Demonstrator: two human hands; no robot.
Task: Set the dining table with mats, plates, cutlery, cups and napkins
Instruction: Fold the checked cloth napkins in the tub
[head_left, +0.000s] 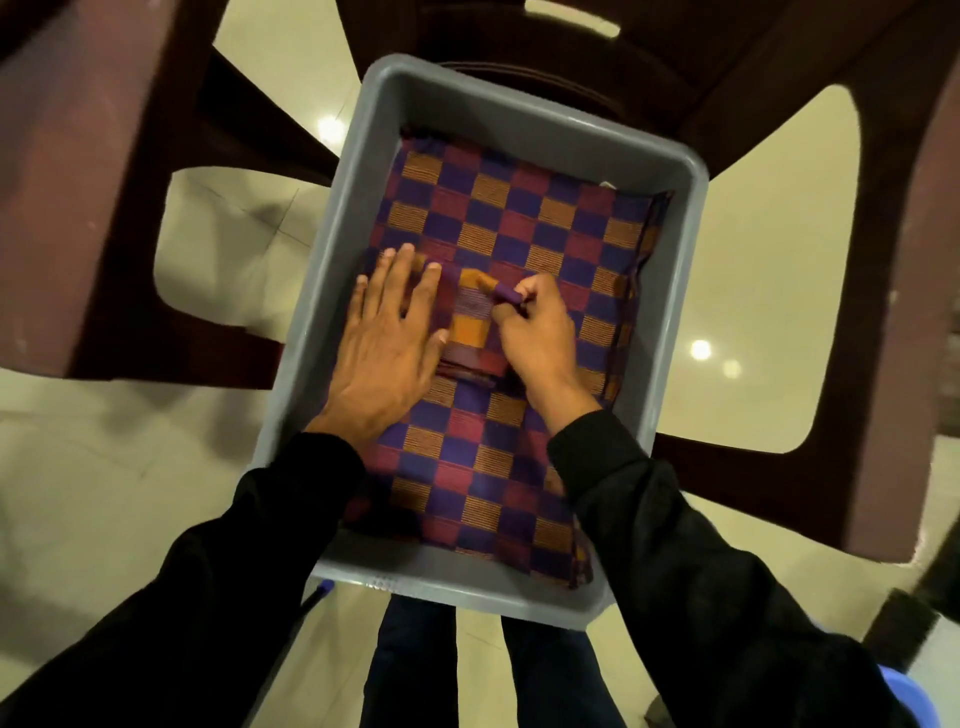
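Observation:
A grey plastic tub (670, 291) sits below me, filled by a checked mat (524, 208) in purple, maroon and orange. On the mat lies a small folded checked napkin (467, 322) of the same colours. My left hand (387, 343) lies flat with straight fingers on the mat, touching the napkin's left edge. My right hand (537, 335) pinches the napkin's upper right corner between thumb and fingers and lifts it slightly. What lies under the mat is hidden.
The tub rests on a dark maroon plastic chair (883, 260), with another maroon chair (88, 182) to the left. Pale glossy floor tiles (104, 493) surround them. My legs (415, 670) stand just in front of the tub. A blue object (893, 686) peeks in at lower right.

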